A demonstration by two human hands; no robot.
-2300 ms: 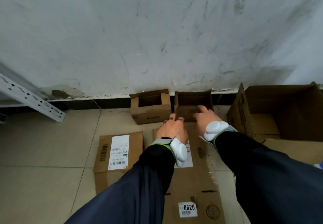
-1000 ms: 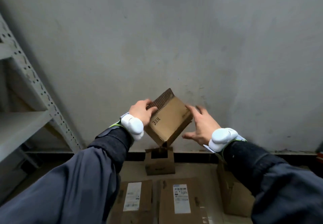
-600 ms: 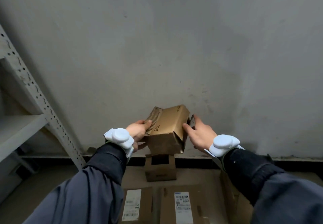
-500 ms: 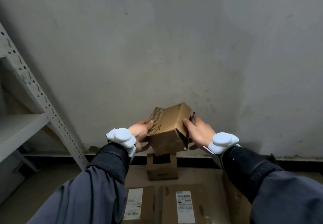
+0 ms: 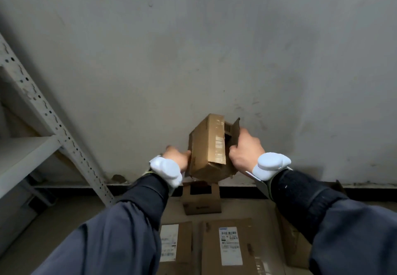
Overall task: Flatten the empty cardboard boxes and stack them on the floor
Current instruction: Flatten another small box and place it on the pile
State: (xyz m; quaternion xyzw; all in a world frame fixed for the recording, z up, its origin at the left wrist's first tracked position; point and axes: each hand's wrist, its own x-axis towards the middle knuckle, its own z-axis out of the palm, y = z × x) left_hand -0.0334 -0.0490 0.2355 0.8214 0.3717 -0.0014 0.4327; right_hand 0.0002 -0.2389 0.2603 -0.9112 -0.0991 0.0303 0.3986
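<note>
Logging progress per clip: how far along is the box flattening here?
Done: the left flattened box and right flattened box lie side by side on the floor. In hand: left hand and right hand hold a small cardboard box in the air, the right gripping its flap. Left: that box, the open box by the wall and, seemingly, a larger box at right.

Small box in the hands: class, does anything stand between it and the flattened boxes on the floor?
Nothing visible does. The small box is held aloft; the flattened boxes lie below, an open box beyond.
</note>
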